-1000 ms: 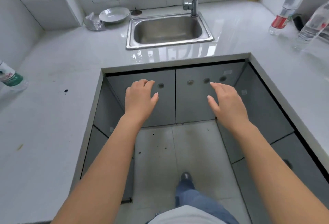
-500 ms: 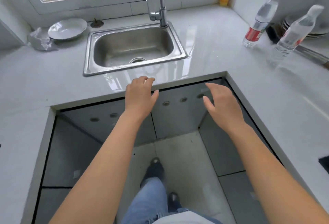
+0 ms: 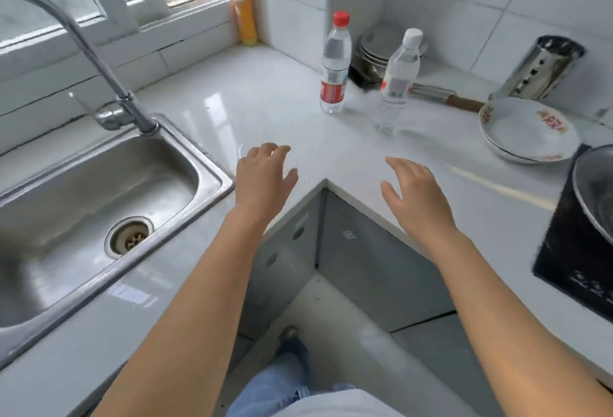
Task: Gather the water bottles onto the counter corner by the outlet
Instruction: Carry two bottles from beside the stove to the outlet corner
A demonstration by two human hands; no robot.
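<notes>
Two clear water bottles stand upright on the white counter (image 3: 265, 108) near the tiled corner. The red-capped bottle (image 3: 335, 65) has a red label; the white-capped bottle (image 3: 398, 81) stands to its right, a bit nearer to me. My left hand (image 3: 263, 181) hovers over the counter's inner corner, fingers apart and holding nothing. My right hand (image 3: 414, 194) is also open and empty, just right of that corner. Both hands are well short of the bottles. No outlet shows in this view.
A steel sink (image 3: 93, 204) with a curved tap (image 3: 109, 85) lies left. A yellow bottle (image 3: 243, 2) stands by the window. Stacked plates (image 3: 378, 45), a pan handle (image 3: 444, 96), a patterned bowl (image 3: 527, 129), a metal utensil holder (image 3: 544, 68) and a black cooktop (image 3: 577, 250) crowd the right.
My view has swung right and closer: the sink slid left, the two bottles now sit ahead. Both hands have moved forward from above the cabinets to over the counter corner, still empty.
</notes>
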